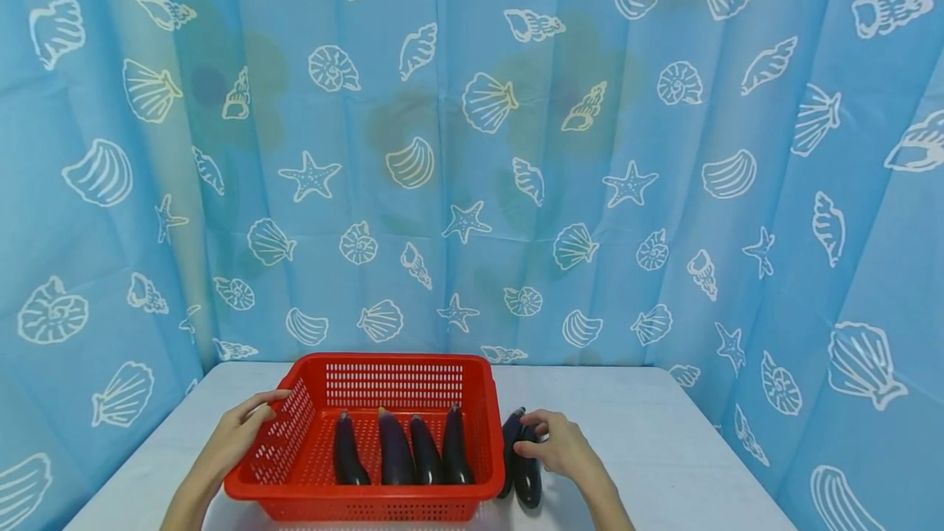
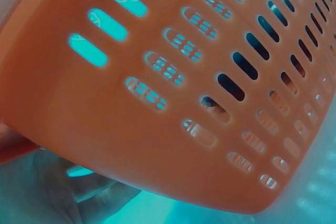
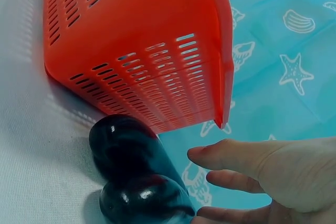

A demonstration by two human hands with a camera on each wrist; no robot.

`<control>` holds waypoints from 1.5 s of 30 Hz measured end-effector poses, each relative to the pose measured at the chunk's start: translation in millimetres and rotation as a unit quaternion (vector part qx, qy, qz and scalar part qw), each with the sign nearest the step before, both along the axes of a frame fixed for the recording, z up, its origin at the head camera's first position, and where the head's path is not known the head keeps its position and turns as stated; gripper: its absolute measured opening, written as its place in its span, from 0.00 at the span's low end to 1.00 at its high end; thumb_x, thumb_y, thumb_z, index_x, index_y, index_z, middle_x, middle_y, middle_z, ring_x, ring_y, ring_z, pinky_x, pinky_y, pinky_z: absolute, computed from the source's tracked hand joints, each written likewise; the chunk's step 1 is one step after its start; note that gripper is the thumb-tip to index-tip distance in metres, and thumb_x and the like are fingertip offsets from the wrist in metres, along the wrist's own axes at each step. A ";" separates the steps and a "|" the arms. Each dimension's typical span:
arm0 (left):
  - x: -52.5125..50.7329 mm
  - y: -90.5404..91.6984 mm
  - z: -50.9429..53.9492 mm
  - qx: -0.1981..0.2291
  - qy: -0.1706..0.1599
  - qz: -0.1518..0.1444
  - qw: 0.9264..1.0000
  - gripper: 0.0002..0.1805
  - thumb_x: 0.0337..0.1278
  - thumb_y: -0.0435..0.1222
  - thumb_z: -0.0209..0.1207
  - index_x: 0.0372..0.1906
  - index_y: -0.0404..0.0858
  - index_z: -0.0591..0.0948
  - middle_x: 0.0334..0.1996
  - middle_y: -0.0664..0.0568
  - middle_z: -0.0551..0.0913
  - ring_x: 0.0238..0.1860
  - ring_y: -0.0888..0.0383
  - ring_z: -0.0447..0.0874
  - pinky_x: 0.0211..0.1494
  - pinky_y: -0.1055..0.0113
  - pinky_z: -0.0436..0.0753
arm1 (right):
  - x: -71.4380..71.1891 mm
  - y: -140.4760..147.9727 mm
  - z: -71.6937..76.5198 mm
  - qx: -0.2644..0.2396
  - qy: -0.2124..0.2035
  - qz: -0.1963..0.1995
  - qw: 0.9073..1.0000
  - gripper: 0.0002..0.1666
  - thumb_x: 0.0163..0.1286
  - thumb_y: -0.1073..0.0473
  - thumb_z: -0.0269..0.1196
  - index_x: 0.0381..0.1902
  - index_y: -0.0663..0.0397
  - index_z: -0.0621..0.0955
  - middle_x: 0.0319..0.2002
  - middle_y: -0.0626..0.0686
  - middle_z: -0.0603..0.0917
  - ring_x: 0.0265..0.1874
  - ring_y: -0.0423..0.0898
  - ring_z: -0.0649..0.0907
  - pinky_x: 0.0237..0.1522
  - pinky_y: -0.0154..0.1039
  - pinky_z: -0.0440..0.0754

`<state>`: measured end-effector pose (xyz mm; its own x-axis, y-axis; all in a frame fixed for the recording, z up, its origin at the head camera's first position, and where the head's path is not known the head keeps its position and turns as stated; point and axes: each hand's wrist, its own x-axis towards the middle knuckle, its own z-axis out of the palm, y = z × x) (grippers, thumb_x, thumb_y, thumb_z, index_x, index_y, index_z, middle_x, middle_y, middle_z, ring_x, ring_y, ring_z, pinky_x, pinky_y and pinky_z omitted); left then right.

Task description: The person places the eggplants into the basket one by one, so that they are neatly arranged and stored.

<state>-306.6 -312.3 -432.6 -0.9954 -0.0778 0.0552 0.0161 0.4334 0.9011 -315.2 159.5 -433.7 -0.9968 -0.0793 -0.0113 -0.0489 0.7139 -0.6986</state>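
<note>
A red plastic basket with slotted walls holds several dark purple eggplants, lying side by side. At the basket's left rim, my left hand grips the edge; in the left wrist view part of that hand shows below the rim. Two more eggplants lie outside, against the basket's right side: an inner eggplant and an outer eggplant. Over the outer one, my right hand hovers with thumb and fingers spread apart. The right wrist view shows this hand beside the eggplants, holding nothing.
A white cloth-covered table lies under everything. Behind it and along both sides hangs a blue curtain printed with white shells and starfish.
</note>
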 end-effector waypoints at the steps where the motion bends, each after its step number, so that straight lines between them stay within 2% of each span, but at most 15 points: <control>1: -0.2 -0.2 0.0 0.000 0.000 0.000 1.000 0.26 0.73 0.40 0.44 0.71 0.37 0.66 0.68 0.30 0.66 0.49 0.49 0.81 0.48 0.54 0.87 | 0.0 0.2 0.1 -0.002 0.000 0.000 1.000 0.29 0.57 0.55 0.72 0.57 0.56 0.80 0.48 0.64 0.82 0.30 0.47 0.82 0.35 0.45 0.87; 11: 0.6 0.0 0.0 0.001 -0.001 0.002 1.000 0.26 0.73 0.41 0.44 0.71 0.37 0.66 0.68 0.29 0.66 0.49 0.49 0.81 0.48 0.53 0.87 | -1.3 1.3 -2.9 0.001 0.000 -0.010 1.000 0.33 0.57 0.54 0.73 0.60 0.56 0.77 0.46 0.64 0.81 0.27 0.46 0.82 0.29 0.42 0.86; 23: 0.1 0.7 0.6 0.007 -0.001 0.000 1.000 0.26 0.73 0.41 0.45 0.71 0.37 0.66 0.69 0.30 0.65 0.49 0.50 0.81 0.48 0.54 0.87 | -3.9 1.8 -4.8 -0.001 -0.027 -0.023 0.999 0.38 0.56 0.53 0.73 0.63 0.57 0.75 0.54 0.71 0.79 0.37 0.53 0.84 0.31 0.44 0.87; 30: 1.5 1.3 2.0 0.007 -0.004 0.003 1.000 0.26 0.73 0.41 0.44 0.71 0.37 0.66 0.68 0.29 0.66 0.48 0.50 0.81 0.48 0.54 0.87 | -3.9 0.8 -8.4 0.005 -0.056 -0.024 0.998 0.40 0.57 0.52 0.73 0.66 0.57 0.73 0.55 0.73 0.78 0.31 0.50 0.85 0.32 0.45 0.87; 35: 1.6 1.5 3.0 0.005 -0.002 0.002 1.000 0.26 0.73 0.41 0.44 0.71 0.37 0.66 0.68 0.30 0.66 0.49 0.49 0.81 0.48 0.54 0.87 | -4.6 0.6 -12.1 0.010 -0.067 -0.029 0.997 0.40 0.57 0.50 0.73 0.66 0.56 0.73 0.51 0.71 0.80 0.30 0.49 0.84 0.32 0.45 0.88; 42: 1.4 1.5 2.4 0.007 -0.005 0.003 1.000 0.26 0.73 0.41 0.44 0.72 0.37 0.65 0.68 0.30 0.66 0.48 0.50 0.81 0.48 0.54 0.87 | -4.4 1.1 -14.5 0.011 -0.069 -0.023 0.997 0.40 0.58 0.49 0.72 0.65 0.55 0.73 0.41 0.61 0.83 0.29 0.48 0.82 0.30 0.44 0.87; 45: 1.4 1.9 1.8 0.005 -0.005 0.004 1.000 0.26 0.73 0.40 0.44 0.71 0.37 0.66 0.68 0.30 0.66 0.48 0.50 0.81 0.49 0.54 0.87 | -4.4 0.9 -15.4 0.015 -0.073 -0.025 0.997 0.40 0.58 0.48 0.72 0.66 0.55 0.73 0.41 0.61 0.83 0.30 0.48 0.82 0.30 0.44 0.87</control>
<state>-305.2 -310.4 -430.8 -0.9952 -0.0872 0.0446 0.0034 0.4241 0.9056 -319.6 160.4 -449.1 -0.9871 -0.0270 -0.1581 0.0879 0.7333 -0.6742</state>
